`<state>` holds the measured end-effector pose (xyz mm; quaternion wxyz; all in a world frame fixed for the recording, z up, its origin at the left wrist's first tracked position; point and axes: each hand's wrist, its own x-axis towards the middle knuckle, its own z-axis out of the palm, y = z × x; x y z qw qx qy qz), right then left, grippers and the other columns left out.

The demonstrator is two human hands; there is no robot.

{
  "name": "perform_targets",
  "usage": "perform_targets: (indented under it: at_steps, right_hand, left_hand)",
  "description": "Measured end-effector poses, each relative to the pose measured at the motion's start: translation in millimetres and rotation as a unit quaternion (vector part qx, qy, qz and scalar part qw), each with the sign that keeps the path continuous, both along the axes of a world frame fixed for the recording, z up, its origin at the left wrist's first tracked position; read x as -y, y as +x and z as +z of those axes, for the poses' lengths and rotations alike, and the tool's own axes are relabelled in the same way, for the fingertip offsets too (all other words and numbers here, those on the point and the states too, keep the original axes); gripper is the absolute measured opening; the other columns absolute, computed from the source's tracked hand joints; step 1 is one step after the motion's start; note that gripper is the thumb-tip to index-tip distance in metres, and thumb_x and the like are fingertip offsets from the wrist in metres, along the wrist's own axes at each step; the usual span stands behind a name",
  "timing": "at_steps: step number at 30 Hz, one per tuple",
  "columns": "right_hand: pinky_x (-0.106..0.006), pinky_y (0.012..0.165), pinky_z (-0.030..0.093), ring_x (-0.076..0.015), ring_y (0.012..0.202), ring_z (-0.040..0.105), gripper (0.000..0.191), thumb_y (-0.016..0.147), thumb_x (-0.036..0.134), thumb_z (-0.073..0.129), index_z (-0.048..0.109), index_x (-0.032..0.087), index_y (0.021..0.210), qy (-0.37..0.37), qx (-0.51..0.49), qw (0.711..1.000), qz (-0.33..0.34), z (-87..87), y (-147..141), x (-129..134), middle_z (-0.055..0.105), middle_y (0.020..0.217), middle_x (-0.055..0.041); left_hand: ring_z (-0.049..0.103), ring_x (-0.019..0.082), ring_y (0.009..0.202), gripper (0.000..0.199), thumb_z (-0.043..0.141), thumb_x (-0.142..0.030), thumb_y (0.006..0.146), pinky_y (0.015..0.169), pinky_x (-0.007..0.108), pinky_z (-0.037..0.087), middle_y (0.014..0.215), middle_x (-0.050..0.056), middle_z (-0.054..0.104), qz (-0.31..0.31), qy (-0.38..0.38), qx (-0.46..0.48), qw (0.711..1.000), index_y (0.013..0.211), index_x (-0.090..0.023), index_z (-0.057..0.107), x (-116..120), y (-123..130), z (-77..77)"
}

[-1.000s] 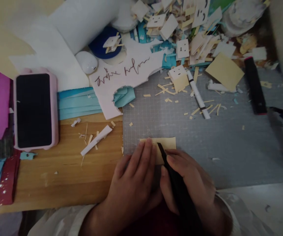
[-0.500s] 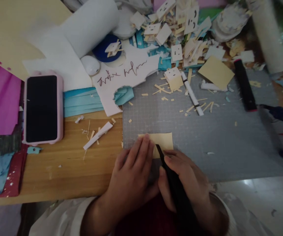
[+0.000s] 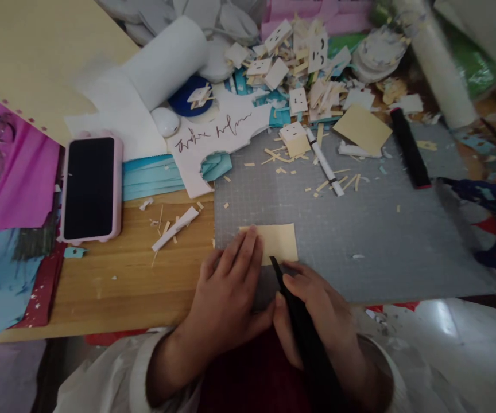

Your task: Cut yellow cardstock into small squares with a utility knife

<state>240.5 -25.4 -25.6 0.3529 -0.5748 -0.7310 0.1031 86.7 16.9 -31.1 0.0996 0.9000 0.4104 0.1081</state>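
A small rectangle of cream paper (image 3: 280, 241) lies on the grey cutting mat (image 3: 386, 229). My left hand (image 3: 231, 281) presses flat over its left part, fingers stretched out and held side by side. My right hand (image 3: 321, 310) is wrapped round a black craft knife (image 3: 299, 321), thumb on the left side and forefinger on top. The dark blade points away from me. Its tip is at the paper's near edge, just right of my left fingers; whether it touches cannot be made out.
Small paper figures with drawn faces (image 3: 298, 102) are heaped at the back. A white marker (image 3: 323, 160), paper strips, a yellow square (image 3: 363, 129) and a black marker (image 3: 409, 146) lie across the mat. On the left lies a phone in a pink case (image 3: 89, 186).
The knife tip has come back from the middle of the cream paper to its near edge. My left hand stays pressed on the paper. The whole view has shifted a little.
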Motion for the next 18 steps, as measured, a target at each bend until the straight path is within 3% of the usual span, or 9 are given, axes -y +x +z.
perform_targets:
  at_steps: [11,15,18]
  right_hand:
    - [-0.042,0.079,0.064,-0.017,0.056,0.065,0.028,0.077,0.006,0.051,0.053,0.02,0.1,0.009,-0.039,0.999,0.004,-0.5,0.1,7.5,0.058,0.061,0.0029]
    - [-0.039,0.08,0.063,-0.0244,0.083,0.072,0.027,0.076,0.009,0.053,0.054,0.019,0.102,0.009,-0.064,0.998,-0.005,-5.3,4.3,13.5,0.064,0.068,-0.0024]
    - [-0.039,0.082,0.062,-0.0276,0.102,0.069,0.026,0.079,0.013,0.054,0.055,0.02,0.103,-0.012,-0.096,0.995,-0.02,-12.1,9.1,21.2,0.07,0.093,-0.0099]
  left_hand:
    - [0.04,0.031,0.135,0.085,0.051,-0.062,0.08,0.101,0.042,0.024,0.152,0.017,0.04,-0.008,-0.031,-0.002,0.999,0.141,-0.003,0.044,-0.4,-2.8,1.1]
    - [0.038,0.031,0.137,0.086,0.052,-0.061,0.078,0.103,0.043,0.024,0.153,0.016,0.037,-0.001,-0.041,-0.013,0.999,0.142,-0.004,0.042,-0.2,-3.3,1.6]
    - [0.036,0.031,0.138,0.089,0.052,-0.063,0.077,0.104,0.043,0.022,0.154,0.016,0.035,-0.003,-0.044,-0.012,0.999,0.143,-0.004,0.04,0.5,-4.9,1.0]
